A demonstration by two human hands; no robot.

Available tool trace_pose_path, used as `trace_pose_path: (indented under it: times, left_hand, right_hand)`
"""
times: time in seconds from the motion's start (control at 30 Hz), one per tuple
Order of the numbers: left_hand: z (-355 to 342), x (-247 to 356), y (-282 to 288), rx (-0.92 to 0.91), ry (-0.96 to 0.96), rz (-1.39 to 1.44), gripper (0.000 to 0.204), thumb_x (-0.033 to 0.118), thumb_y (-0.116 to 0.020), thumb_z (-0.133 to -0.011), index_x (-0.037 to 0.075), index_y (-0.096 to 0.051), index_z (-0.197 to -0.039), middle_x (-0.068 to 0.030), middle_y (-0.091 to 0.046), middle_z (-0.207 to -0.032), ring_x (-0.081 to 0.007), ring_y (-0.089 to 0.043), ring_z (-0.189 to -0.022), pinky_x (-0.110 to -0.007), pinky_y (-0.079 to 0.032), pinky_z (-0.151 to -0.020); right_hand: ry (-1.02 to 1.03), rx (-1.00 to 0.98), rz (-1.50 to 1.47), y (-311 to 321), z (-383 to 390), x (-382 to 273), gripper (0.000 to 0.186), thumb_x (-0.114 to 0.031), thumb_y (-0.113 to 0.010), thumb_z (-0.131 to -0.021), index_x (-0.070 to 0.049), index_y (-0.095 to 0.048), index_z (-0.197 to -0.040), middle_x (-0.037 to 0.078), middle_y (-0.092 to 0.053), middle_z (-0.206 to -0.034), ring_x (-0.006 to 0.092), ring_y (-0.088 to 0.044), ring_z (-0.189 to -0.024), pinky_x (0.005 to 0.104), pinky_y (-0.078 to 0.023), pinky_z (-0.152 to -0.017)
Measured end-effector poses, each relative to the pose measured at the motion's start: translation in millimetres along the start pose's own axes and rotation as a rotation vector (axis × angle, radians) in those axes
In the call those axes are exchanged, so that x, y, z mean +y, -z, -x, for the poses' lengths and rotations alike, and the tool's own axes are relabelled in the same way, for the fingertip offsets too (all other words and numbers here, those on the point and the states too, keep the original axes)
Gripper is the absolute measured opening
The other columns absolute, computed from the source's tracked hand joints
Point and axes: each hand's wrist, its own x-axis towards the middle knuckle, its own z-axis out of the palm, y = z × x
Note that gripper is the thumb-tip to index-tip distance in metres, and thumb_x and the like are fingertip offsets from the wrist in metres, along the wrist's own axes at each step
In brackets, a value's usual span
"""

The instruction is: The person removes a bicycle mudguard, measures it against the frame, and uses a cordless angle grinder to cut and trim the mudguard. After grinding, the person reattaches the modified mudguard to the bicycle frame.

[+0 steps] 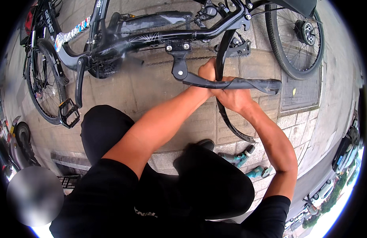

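A black bicycle (132, 43) stands across the far side, its kickstand (251, 84) reaching right over my hands. My left hand (207, 70) is closed at the curved black mudguard (228, 121), just beyond the kickstand. Against the same mudguard, on the near side of the kickstand, my right hand (234, 98) is closed too. Some fingers of both hands are hidden behind the mudguard and kickstand. Close beyond my hands hangs the rear derailleur (240, 48), with the chain (163, 62) running left from it.
A spoked wheel (274, 43) with a black hub is at the far right, beside a metal floor cover (298, 95). Green-and-black power tools (243, 157) lie on the paving near my knee. A pedal (68, 113) sticks out at the left. Parked vehicles (346, 144) line the right edge.
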Motion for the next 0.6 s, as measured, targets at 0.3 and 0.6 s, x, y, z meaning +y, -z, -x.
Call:
trace_pose_path:
  times: [0.3,0.6]
  left_hand:
    - [26.3,-58.9,31.4,0.278,0.028,-0.391,0.030,0.032,-0.065,-0.095,0.002,-0.066,-0.090,-0.0097,-0.066,-0.086,-0.0226,-0.063,-0.079,-0.043,-0.052,-0.070]
    - [-2.1,-41.4,-12.9,0.051,0.356,0.299,0.026,0.029,-0.049,-0.108,0.011,-0.065,-0.099,-0.0045,-0.066,-0.085,-0.0189,-0.067,-0.083,-0.040,-0.057,-0.075]
  right_hand:
    - [0.028,0.116,0.012,-28.6,7.5,3.0,0.038,-0.038,-0.070,-0.092,-0.001,-0.074,-0.085,0.021,-0.072,-0.073,0.0400,-0.070,-0.066,0.0460,-0.056,-0.064]
    - [0.015,0.124,-0.054,11.7,3.1,22.3,0.035,-0.037,-0.065,-0.097,-0.003,-0.072,-0.098,0.023,-0.069,-0.083,0.0433,-0.068,-0.081,0.0490,-0.054,-0.076]
